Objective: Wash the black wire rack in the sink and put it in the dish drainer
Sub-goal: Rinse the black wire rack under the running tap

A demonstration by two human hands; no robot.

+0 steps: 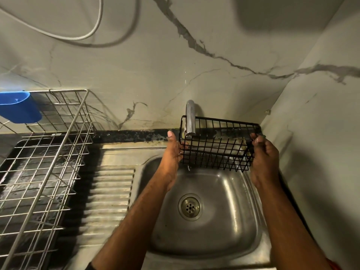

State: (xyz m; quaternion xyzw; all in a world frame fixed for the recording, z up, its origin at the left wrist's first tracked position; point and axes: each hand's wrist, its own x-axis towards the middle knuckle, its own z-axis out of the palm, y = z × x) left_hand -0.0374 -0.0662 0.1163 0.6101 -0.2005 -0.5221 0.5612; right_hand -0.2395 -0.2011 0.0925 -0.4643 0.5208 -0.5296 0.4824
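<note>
- The black wire rack (218,144) is a small box-shaped basket made of thin dark wire, with a square grid on its walls and bottom and a thicker wire running round the rim.
- It is held in the air above the basin of the steel sink (229,227), at the back, close against the marble-patterned wall (194,61).
- The rack sits tilted, its open top turned toward the wall and slightly up, so the gridded bottom faces the camera and the near lower edge hangs lowest.
- The curved metal tap (190,119) comes down inside the rack's left end; a thin stream of water (188,168) falls below the rack into the basin.
- The left hand (173,151) has its grip closed on the rack's left end, fingers curled round the wires and the thumb pointing straight up beside the rim.
- The right hand (263,151) grasps the rack's right end, fingers hooked over the top edge and through the side grid.
- The drain (190,207) lies in the middle of the basin, well below the rack.
- To the left of the basin is the ribbed draining surface, and further left the dish drainer (46,152), a silver wire frame standing on a dark tray on the tabletop (124,135).
- A blue plastic cup holder (19,107) hangs on the drainer's far left corner.
- A white cable (78,37) loops across the wall above.
</note>
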